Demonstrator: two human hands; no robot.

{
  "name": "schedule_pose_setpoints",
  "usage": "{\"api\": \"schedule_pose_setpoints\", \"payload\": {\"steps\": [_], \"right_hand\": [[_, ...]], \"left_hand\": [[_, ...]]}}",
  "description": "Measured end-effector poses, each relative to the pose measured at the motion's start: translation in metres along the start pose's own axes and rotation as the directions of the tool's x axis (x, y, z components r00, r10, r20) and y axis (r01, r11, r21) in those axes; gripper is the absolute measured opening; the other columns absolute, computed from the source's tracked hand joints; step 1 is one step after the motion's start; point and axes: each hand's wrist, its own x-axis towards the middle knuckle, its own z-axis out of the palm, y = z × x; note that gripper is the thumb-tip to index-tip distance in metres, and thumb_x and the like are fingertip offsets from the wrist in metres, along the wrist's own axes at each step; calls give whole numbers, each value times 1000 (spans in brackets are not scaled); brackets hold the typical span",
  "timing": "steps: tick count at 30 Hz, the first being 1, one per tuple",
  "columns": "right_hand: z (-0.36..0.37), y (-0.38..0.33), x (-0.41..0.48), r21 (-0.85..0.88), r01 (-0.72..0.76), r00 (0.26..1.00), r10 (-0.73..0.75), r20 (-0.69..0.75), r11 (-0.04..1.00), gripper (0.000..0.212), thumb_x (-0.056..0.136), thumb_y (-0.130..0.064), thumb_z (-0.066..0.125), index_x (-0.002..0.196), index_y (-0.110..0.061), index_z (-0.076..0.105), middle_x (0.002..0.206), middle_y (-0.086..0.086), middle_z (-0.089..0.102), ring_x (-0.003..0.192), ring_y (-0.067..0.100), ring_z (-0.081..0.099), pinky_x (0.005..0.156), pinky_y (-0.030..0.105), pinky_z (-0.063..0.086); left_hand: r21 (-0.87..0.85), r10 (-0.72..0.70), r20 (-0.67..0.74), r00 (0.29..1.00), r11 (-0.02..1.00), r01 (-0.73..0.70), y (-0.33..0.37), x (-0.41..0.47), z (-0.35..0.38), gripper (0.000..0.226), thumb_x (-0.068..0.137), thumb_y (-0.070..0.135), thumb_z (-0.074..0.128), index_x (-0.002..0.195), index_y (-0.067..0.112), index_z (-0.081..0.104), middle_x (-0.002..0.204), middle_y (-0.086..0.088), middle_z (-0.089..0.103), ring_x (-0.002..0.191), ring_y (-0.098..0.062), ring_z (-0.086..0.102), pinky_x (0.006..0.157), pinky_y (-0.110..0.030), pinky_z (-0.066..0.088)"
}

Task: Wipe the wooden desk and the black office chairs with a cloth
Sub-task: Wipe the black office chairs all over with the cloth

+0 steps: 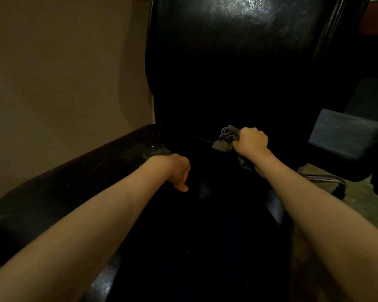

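Two bare forearms reach in from the bottom edge toward a black office chair (pixel 227 62). At the end of the right one, the right grip (pixel 252 141) is clenched around a bunched grey cloth (pixel 226 138), knuckles up. It presses the cloth into the crease where the seat (pixel 194 225) meets the backrest; a loose tail of the cloth hangs down under the wrist. The left grip (pixel 176 171) lies lower and to the left, bent down at the wrist onto the seat just beside the padded left armrest (pixel 74 182). Its thumb points downward and its fingers are lost against the dark seat, so whether it grasps anything cannot be told. Pale specks dot the armrest's top. The glossy backrest rises upright and catches a patch of light near its top. Left of the chair is a plain beige wall (pixel 63 73). To the right, a grey flat-topped surface (pixel 345 136) stands above a greenish floor (pixel 358 205), with a castor (pixel 339 191) beneath it.
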Motion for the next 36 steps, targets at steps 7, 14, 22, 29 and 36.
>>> {"api": "schedule_pose_setpoints", "payload": {"steps": [7,14,22,29,36], "right_hand": [[13,-57,12,505,-2,1000,8,-10,863,41,96,-30,52,135,-18,51,127,7,59,113,25,55,80,28,43],[-13,-24,3,-200,317,941,-334,-59,927,45,98,-24,44,142,-21,37,134,10,46,120,31,46,83,37,43],[6,-1,-2,-298,82,996,-64,68,951,39,94,-15,52,132,-6,47,130,15,45,117,37,44,87,43,48],[-13,1,10,-412,210,958,-102,269,887,34,96,-18,49,127,-5,53,128,15,54,116,34,51,95,46,46],[-109,58,-12,-621,62,863,270,426,781,28,95,-22,49,119,-10,58,117,3,49,115,23,49,91,20,40]], "left_hand": [[-8,-35,-1,999,999,35,4,5,3,37,88,16,62,119,0,53,126,-15,50,118,-32,49,101,-40,42],[-28,-47,-23,999,999,46,2,1,5,33,87,17,63,114,0,55,124,-14,53,115,-30,51,98,-37,44],[-11,-35,-40,999,999,34,4,-6,8,33,91,21,59,116,0,54,125,-17,53,113,-31,52,94,-35,44],[-29,-22,-85,996,999,20,1,-3,15,33,92,20,58,116,-2,54,125,-17,53,115,-30,51,97,-35,43],[16,-14,-62,998,1000,15,1,-6,14,32,92,20,57,116,-1,54,125,-16,54,115,-29,51,98,-34,42]]}}
